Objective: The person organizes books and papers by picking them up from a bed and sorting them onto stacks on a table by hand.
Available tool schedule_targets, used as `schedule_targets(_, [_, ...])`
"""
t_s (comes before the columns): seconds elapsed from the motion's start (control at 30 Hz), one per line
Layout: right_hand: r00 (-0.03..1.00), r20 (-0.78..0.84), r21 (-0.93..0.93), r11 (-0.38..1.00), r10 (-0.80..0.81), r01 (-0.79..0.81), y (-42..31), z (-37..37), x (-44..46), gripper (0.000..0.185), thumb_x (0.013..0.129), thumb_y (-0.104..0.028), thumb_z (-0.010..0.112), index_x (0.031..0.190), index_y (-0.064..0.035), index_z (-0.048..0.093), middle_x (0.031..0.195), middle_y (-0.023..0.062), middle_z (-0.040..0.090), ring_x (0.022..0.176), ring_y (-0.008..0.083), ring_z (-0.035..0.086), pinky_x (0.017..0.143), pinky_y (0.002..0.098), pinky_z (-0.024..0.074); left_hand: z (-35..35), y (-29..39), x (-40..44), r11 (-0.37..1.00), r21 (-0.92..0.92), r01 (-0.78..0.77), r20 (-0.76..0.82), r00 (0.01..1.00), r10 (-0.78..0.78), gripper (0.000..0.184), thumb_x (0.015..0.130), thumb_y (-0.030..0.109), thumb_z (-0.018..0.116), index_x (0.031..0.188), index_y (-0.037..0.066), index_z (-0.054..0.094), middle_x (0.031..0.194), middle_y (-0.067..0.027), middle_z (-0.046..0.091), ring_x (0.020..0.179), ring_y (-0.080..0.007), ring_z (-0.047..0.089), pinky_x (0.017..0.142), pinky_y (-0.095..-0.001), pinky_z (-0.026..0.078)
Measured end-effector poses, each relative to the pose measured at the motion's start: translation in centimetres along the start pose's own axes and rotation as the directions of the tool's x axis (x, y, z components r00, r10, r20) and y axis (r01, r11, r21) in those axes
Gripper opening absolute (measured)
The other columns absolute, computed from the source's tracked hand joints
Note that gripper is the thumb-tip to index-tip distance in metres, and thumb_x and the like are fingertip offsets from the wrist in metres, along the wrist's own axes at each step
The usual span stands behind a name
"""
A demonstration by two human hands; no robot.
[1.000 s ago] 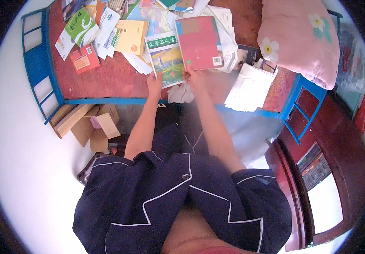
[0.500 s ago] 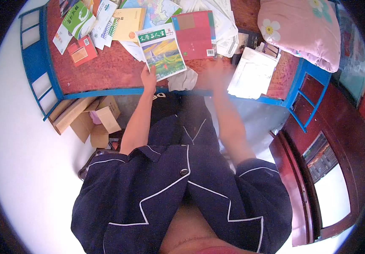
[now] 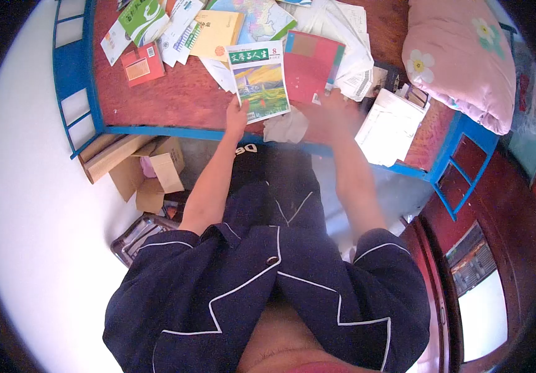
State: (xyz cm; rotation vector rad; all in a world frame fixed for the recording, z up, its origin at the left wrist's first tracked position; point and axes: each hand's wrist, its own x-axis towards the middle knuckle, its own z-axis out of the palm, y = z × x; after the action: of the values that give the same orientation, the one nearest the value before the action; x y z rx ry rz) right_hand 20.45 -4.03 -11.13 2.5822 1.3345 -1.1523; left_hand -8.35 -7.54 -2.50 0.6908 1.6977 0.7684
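My left hand (image 3: 237,115) grips the lower left edge of a magazine (image 3: 258,81) with a green title band and a landscape picture. To its right lies a red book (image 3: 308,65), with my right hand (image 3: 333,109) at its lower right corner. Motion blurs the right hand, and whether its fingers hold the corner is unclear. A crumpled white cloth (image 3: 285,126) rests between the hands, near the front edge of the red surface (image 3: 181,102).
Behind are a map (image 3: 258,23), a tan envelope (image 3: 215,38), a green-and-white book (image 3: 143,22) and a small red book (image 3: 143,65). At right are stacked papers (image 3: 392,127) and a pink pillow (image 3: 457,59). Blue rails (image 3: 72,68) edge the surface; an open carton (image 3: 153,174) stands below left.
My right hand let go of the red book, moved away blurred, and is now back at its lower right corner. My left hand has kept the magazine. The whole view has shifted slightly.
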Motion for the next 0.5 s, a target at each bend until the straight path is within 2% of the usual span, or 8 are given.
schedule_targets(0.13, [0.995, 0.094, 0.180, 0.983, -0.040, 0.022, -0.5, -0.5, -0.9, 0.062, 0.078, -0.051, 0.063, 0.106, 0.0046, 0.059, 0.098, 0.0281, 0.063, 0.097, 0.0397, 0.061, 0.090, 0.0465, 0.0433, -0.6, -0.5, 0.4, 0.998, 0.040, -0.048, 0.042, 0.998, 0.046, 0.030, 0.095, 0.012, 0.052, 0.122, -0.001, 0.053, 0.112, -0.0081, 0.061, 0.101, -0.0157, 0.056, 0.090, -0.0301, 0.044])
schedule_targets(0.2, [0.961, 0.112, 0.306, 0.929, -0.252, 0.207, -3.5, -2.7, -3.5, 0.049, 0.083, -0.042, 0.059, 0.104, 0.0027, 0.059, 0.093, 0.0277, 0.063, 0.091, 0.0404, 0.062, 0.082, 0.0467, 0.0468, -0.6, -0.9, 0.2, 0.999, -0.006, -0.046, 0.059, 0.997, 0.046, 0.031, 0.095, 0.011, 0.052, 0.124, -0.001, 0.051, 0.114, -0.0083, 0.060, 0.103, -0.0159, 0.055, 0.091, -0.0303, 0.043])
schedule_targets(0.23, [0.961, 0.109, 0.300, 0.930, -0.253, 0.210, -5.6, -4.3, -5.0, 0.049, 0.083, -0.042, 0.059, 0.104, 0.0027, 0.059, 0.093, 0.0277, 0.063, 0.091, 0.0404, 0.062, 0.082, 0.0467, 0.0468, -0.5, -0.9, 0.3, 0.998, -0.046, -0.052, 0.069, 0.996, 0.055, 0.032, 0.096, 0.010, 0.051, 0.126, 0.000, 0.050, 0.116, -0.0084, 0.059, 0.105, -0.0160, 0.054, 0.092, -0.0305, 0.042])
schedule_targets(0.3, [0.924, 0.112, 0.127, 0.927, -0.366, 0.352, -9.3, -6.0, -8.7, 0.035, 0.087, -0.030, 0.053, 0.101, 0.0016, 0.059, 0.089, 0.0272, 0.063, 0.087, 0.0418, 0.061, 0.077, 0.0491, 0.0477, -0.2, -0.6, -0.4, 0.997, -0.002, -0.077, 0.089, 0.993, 0.077, 0.033, 0.096, 0.010, 0.050, 0.128, 0.000, 0.049, 0.117, -0.0082, 0.059, 0.106, -0.0161, 0.054, 0.093, -0.0306, 0.042])
schedule_targets(0.37, [0.874, 0.109, 0.288, 0.856, -0.474, 0.429, -11.3, -4.3, -11.3, 0.029, 0.088, -0.025, 0.051, 0.098, 0.0018, 0.057, 0.085, 0.0270, 0.062, 0.085, 0.0435, 0.060, 0.077, 0.0517, 0.0468, 1.0, 0.2, -1.4, 0.993, 0.044, -0.108, 0.115, 0.988, 0.102, 0.034, 0.096, 0.010, 0.049, 0.129, 0.001, 0.048, 0.119, -0.0080, 0.058, 0.107, -0.0162, 0.054, 0.094, -0.0306, 0.041])
schedule_targets(0.43, [0.789, 0.035, 0.257, 0.768, -0.614, 0.586, -11.8, 1.4, -11.6, 0.026, 0.088, -0.023, 0.051, 0.096, 0.0015, 0.055, 0.087, 0.0262, 0.061, 0.086, 0.0433, 0.060, 0.076, 0.0517, 0.0472, 2.7, 0.7, -2.9, 0.957, 0.086, -0.276, 0.138, 0.955, 0.263, 0.035, 0.097, 0.010, 0.048, 0.131, 0.002, 0.047, 0.120, -0.0075, 0.057, 0.108, -0.0162, 0.053, 0.095, -0.0303, 0.041])
schedule_targets(0.47, [0.784, 0.033, 0.257, 0.763, -0.620, 0.593, -12.7, 1.6, -12.1, 0.026, 0.088, -0.023, 0.051, 0.096, 0.0015, 0.055, 0.087, 0.0262, 0.061, 0.086, 0.0433, 0.060, 0.076, 0.0517, 0.0472, 2.8, -0.1, -2.4, 0.982, -0.020, -0.188, 0.101, 0.977, 0.189, 0.031, 0.099, 0.017, 0.045, 0.125, 0.001, 0.051, 0.115, -0.0067, 0.059, 0.103, -0.0156, 0.054, 0.091, -0.0286, 0.042])
schedule_targets(0.5, [0.799, 0.064, 0.269, 0.781, -0.598, 0.564, -13.4, 1.8, -12.7, 0.022, 0.088, -0.022, 0.052, 0.093, -0.0003, 0.053, 0.084, 0.0250, 0.060, 0.081, 0.0435, 0.059, 0.072, 0.0516, 0.0463, 2.2, 0.1, -2.5, 0.981, -0.021, -0.192, 0.097, 0.976, 0.193, 0.031, 0.099, 0.017, 0.045, 0.125, 0.001, 0.051, 0.115, -0.0067, 0.059, 0.103, -0.0156, 0.054, 0.091, -0.0286, 0.042])
